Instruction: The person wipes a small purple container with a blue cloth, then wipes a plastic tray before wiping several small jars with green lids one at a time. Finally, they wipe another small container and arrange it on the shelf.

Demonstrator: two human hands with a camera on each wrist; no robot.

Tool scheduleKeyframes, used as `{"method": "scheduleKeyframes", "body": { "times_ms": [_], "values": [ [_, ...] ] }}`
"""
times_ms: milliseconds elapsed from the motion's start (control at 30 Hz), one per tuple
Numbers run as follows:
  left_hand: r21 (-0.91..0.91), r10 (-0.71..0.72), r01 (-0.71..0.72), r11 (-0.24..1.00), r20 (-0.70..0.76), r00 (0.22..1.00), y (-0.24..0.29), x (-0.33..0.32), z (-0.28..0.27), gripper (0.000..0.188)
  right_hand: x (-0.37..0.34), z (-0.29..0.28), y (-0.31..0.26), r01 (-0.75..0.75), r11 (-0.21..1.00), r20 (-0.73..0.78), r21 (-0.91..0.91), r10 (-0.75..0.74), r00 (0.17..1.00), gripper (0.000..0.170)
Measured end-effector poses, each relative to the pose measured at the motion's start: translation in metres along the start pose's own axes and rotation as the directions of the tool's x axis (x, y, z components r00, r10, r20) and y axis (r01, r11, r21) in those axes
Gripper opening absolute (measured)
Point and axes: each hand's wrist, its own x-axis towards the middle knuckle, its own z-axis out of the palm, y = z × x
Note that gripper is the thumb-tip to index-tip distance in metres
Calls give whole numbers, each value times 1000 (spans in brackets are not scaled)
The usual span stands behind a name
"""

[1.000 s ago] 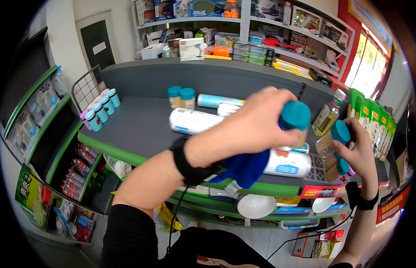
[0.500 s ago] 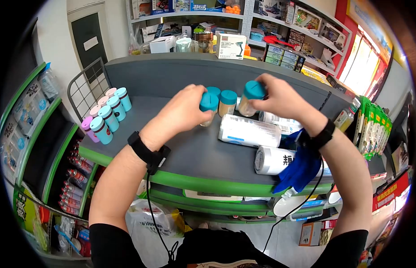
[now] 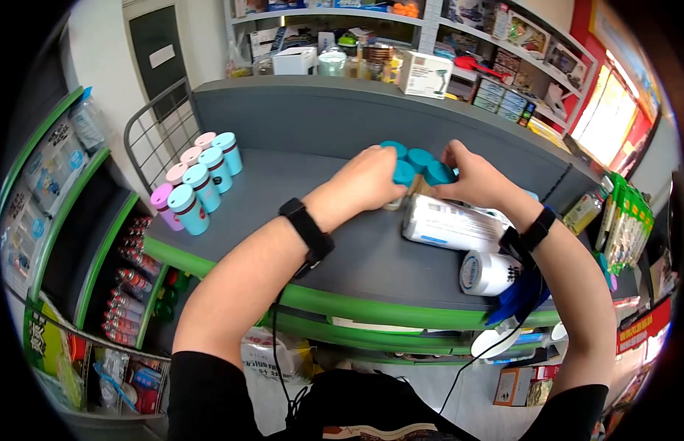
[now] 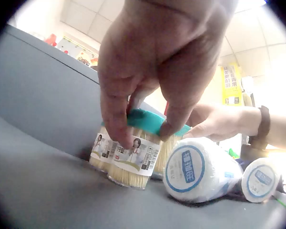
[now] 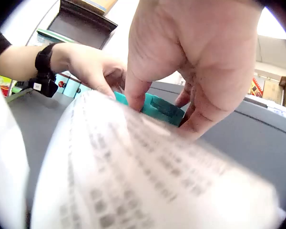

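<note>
My left hand (image 3: 362,180) holds a toothpick jar by its teal lid (image 3: 403,174); in the left wrist view the clear labelled jar (image 4: 133,160) stands on the grey shelf, packed with toothpicks. My right hand (image 3: 480,176) grips the teal lid (image 3: 439,174) of another toothpick jar, right beside the first. Two more jars with teal lids (image 3: 420,158) stand close behind these, forming a tight cluster. A white wrapped roll (image 3: 453,225) lies just in front of the right hand and covers the lower part of its jar in the right wrist view.
Pink, purple and light-blue tumblers (image 3: 189,209) stand in rows at the shelf's left end. A second white roll (image 3: 489,273) and a blue cloth (image 3: 525,298) lie near the green front edge (image 3: 386,314). Green packets (image 3: 627,217) and a bottle (image 3: 586,212) are at the right.
Both hands have carried toothpick jars leftward from the shelf's right end to the jars at the back. Since half a second ago, the right hand's jar has come down beside the others.
</note>
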Motion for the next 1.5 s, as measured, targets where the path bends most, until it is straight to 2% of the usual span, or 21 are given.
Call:
{"method": "scheduleKeyframes", "body": {
  "times_ms": [67,167,233,267,367,433,500,567,633,700,767,833,900,967,1033,1100,1233,1267,1367,1433,1500],
  "values": [
    [5,10,-10,1000,-23,1000,-2,1,6,37,3,10,6,20,1000,-16,22,-19,1000,56],
    [29,-31,29,999,65,997,-2,4,3,45,4,10,15,50,997,-4,62,-50,999,48],
    [66,27,-29,997,34,999,-2,3,2,48,-1,1,9,24,996,30,91,-27,999,43],
    [69,25,-27,997,24,999,-1,1,0,49,-7,-9,4,16,1000,68,15,-17,998,38],
    [57,22,-20,998,-26,999,17,-11,-19,46,-37,-42,7,63,998,-18,28,-62,998,35],
    [109,96,-85,990,-95,991,33,-25,-32,38,-71,-70,20,44,993,-72,105,-37,997,33],
    [-113,13,-29,993,-135,991,67,-34,-40,31,-112,-100,38,-33,998,-117,45,38,992,31],
    [-354,-15,-33,935,-134,991,104,-35,-39,25,-154,-124,81,-71,992,-180,107,90,980,31],
    [-367,75,-97,925,-73,994,145,-32,-36,24,-196,-144,117,-147,985,-270,93,167,948,30],
    [-358,184,-186,915,-40,982,183,-25,-23,22,-237,-155,155,-370,929,-326,16,355,876,30],
    [-313,298,-255,915,98,950,217,-10,-10,26,-274,-156,191,-462,887,-347,1,434,831,29],
    [-304,373,-324,896,120,920,253,8,14,23,-308,-150,232,-447,894,-384,12,417,824,28],
    [-324,363,-288,901,200,910,287,30,39,23,-335,-147,262,-492,870,-352,17,466,812,26],
    [-249,420,-361,899,249,873,316,53,67,24,-359,-147,286,-457,885,-361,-93,397,843,28],
    [-287,383,-296,911,328,864,351,71,91,27,-377,-145,307,-345,938,-375,-38,307,875,36],
    [-243,464,-403,883,311,830,372,85,125,32,-388,-144,323,-239,970,-334,-50,209,919,43],
    [-212,526,-482,850,294,798,397,112,201,48,-388,-135,334,-91,995,-255,27,95,962,74],
    [-191,484,-445,875,321,814,402,118,215,52,-384,-133,339,-60,998,-234,7,60,970,83],
    [-145,368,-338,930,383,848,410,134,253,63,-372,-122,351,38,998,-259,-48,-49,965,86],
    [-131,316,-288,949,410,856,410,146,270,68,-367,-121,354,17,998,-247,-65,-32,968,86],
    [-233,382,-309,922,412,827,412,153,277,69,-363,-120,357,-11,1000,-227,-28,4,974,85]
  ]
}}
